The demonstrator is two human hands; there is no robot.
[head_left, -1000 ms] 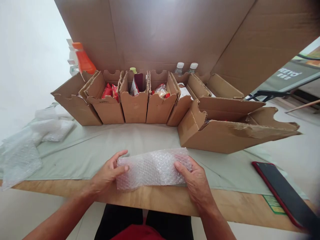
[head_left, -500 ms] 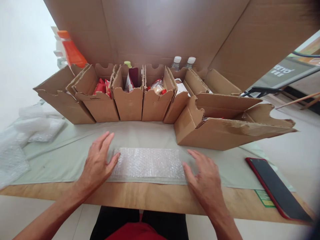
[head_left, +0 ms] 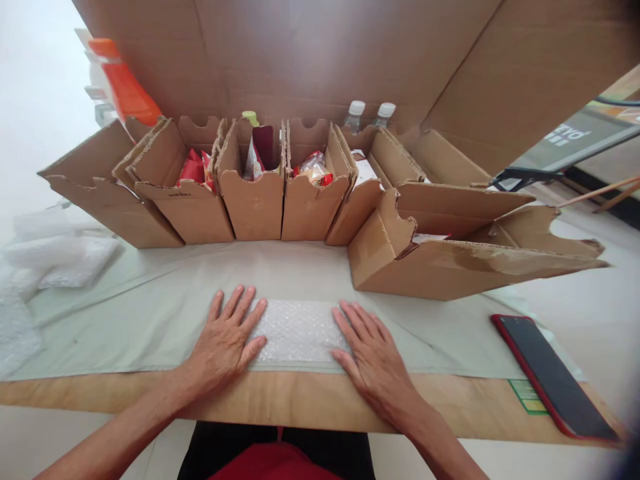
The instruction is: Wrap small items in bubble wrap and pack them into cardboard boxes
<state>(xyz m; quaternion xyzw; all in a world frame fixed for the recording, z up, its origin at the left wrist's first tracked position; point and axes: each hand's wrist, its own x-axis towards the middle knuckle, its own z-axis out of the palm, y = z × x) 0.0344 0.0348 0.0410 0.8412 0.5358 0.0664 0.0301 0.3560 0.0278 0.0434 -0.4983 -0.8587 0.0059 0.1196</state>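
Farthest left of the phone [head_left: 553, 377], the left hand [head_left: 225, 343] lies spread, gripping nothing; nearer, the bubble wrap [head_left: 299, 331] (probably light, soft, slippery; best taken by its ends); nearest, the right hand [head_left: 373, 353], equally flat. Hidden palms may be pressing.
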